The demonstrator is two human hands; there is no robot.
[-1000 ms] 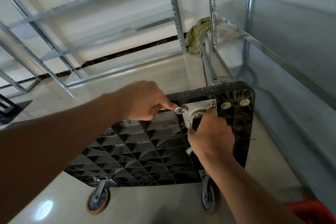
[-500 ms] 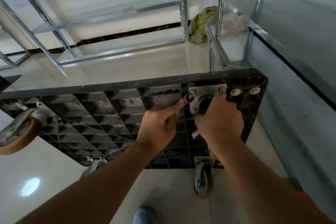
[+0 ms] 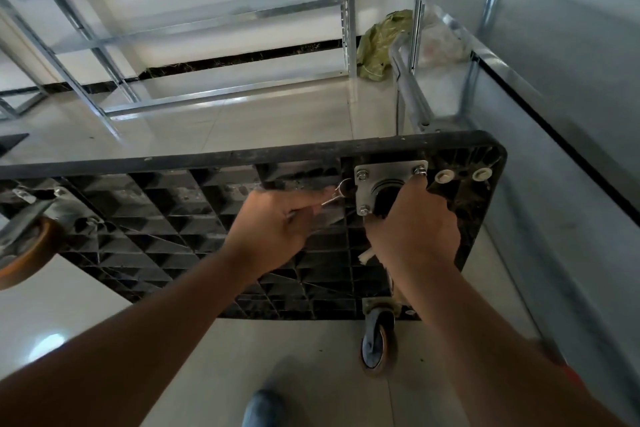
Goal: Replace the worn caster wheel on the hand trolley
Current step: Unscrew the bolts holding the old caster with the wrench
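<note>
Pale floor tiles (image 3: pixel 242 121) and bare metal shelving (image 3: pixel 346 10) lie beyond the hands, with the hand trolley (image 3: pixel 173 218) tipped up to show its ribbed underside. Compared with a second ago, the left hand (image 3: pixel 277 232) has drawn back from the bolt head and now pinches a small wrench (image 3: pixel 337 193) just left of the caster plate (image 3: pixel 389 180). The right hand (image 3: pixel 414 236) still grips the caster below the plate, steadying it. Judging by this, tightening is about to begin; the bolts look seated but not yet snug.
</note>
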